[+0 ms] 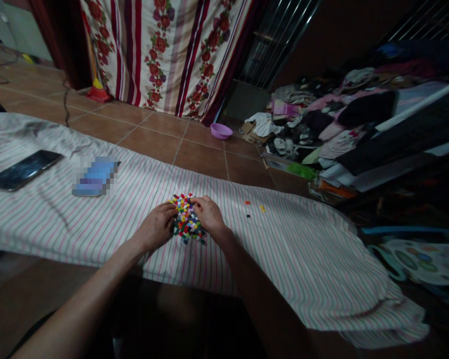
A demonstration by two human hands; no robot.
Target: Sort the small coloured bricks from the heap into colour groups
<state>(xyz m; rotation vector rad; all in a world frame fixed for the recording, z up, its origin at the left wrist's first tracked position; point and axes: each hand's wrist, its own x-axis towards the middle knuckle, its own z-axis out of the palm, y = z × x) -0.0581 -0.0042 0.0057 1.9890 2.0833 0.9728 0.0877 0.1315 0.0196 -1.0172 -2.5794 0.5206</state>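
Observation:
A heap of small, many-coloured pieces (188, 227) lies on the striped cloth in front of me. They look like tiny beads or blocks; their exact kind is too small to tell. My left hand (157, 225) rests against the heap's left edge, fingers stretched out and touching the pieces. On the opposite side, my right hand (209, 213) has its fingers bent together at the upper right of the heap. Whatever sits between those fingertips is hidden. Apart from the heap, to the right, lie an orange piece (247, 202), some yellow (262, 208) and a black piece (248, 216).
The striped cloth (303, 254) covers a long, low surface. A dark tablet (22, 170) and a phone with a blurred screen (96, 177) lie at left. Beyond are a purple bowl (221, 131) on the tiles, a floral curtain (157, 55) and piled clothes (322, 114).

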